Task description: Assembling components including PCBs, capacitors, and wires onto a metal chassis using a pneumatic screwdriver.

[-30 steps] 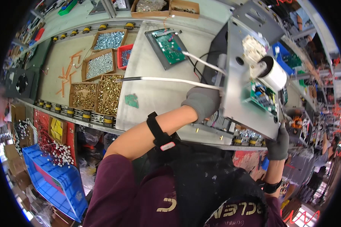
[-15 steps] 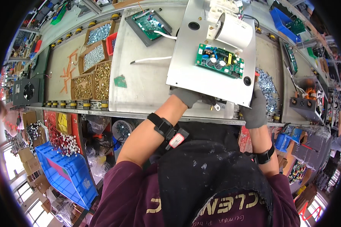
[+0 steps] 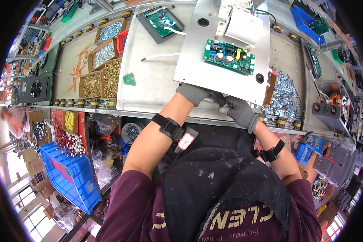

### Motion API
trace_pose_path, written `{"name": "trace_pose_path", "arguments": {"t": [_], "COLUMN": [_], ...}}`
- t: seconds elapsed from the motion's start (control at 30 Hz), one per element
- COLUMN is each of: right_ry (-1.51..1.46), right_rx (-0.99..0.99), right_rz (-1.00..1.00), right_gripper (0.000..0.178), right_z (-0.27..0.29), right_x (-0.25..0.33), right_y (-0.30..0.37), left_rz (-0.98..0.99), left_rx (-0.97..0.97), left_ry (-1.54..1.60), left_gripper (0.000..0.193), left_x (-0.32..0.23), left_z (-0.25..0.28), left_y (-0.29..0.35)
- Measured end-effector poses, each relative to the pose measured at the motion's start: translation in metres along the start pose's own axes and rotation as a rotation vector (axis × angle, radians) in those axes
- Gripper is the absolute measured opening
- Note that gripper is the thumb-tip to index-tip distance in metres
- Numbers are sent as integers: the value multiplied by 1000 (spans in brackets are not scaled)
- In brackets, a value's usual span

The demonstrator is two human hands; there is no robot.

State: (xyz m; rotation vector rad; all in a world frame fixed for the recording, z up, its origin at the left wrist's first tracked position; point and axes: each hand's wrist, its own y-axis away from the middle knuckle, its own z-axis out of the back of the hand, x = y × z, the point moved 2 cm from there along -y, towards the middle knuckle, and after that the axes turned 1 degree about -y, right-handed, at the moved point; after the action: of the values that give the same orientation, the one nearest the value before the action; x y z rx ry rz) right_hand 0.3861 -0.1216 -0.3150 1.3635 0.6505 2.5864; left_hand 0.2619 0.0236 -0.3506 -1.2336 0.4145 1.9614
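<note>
A silver metal plate stands raised over the workbench at a tilt. It carries a green circuit board with several capacitors and a large white cylinder. My left hand, in a grey glove, reaches beneath the plate's front edge, and most of its fingers are hidden there. Close beside it, my right hand, also gloved, has its fingers bent together at the same edge. What lies between those fingertips is too small to make out. A white cable sticks out from the plate's left side.
Cardboard boxes of brass fasteners and silver fasteners sit at the left. Loose silver hardware is heaped on the right. Behind, another circuit board rests on a grey panel. A blue crate stands lower left.
My right hand has left the plate's right corner and moved left, close to my left hand. The plate has shifted slightly left and up in view. The ring terminal below its edge no longer shows.
</note>
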Motion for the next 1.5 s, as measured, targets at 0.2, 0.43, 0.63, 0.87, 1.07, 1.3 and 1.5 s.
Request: {"name": "trace_pose_path", "arguments": {"t": [0.2,0.43,0.63,0.87,1.07,1.3,1.5], "right_ry": [571,695,590,263,-569,-577,-374], "right_rx": [-303,-369,-271,-61,136,114,148], "right_rz": [180,350,306,94,-150,1,21], "right_gripper": [29,33,40,59,34,40,34], "right_z": [8,33,13,17,10,-73,-158], "right_x": [-17,-31,-29,-48,-6,93,217], "right_y": [1,-26,-50,-27,32,-1,-64], "left_rz": [-168,-38,15,200,463,651,1192], "left_rx": [-50,-115,-171,-58,-70,-457,-1071], "left_ry": [-362,-101,187,228,386,380,-294], "left_gripper": [40,38,40,49,45,38,30], "left_x": [-24,-23,-11,11,-26,18,115], "left_z": [-3,-4,-6,-17,54,259,436], "left_y": [10,32,42,39,97,251,428]}}
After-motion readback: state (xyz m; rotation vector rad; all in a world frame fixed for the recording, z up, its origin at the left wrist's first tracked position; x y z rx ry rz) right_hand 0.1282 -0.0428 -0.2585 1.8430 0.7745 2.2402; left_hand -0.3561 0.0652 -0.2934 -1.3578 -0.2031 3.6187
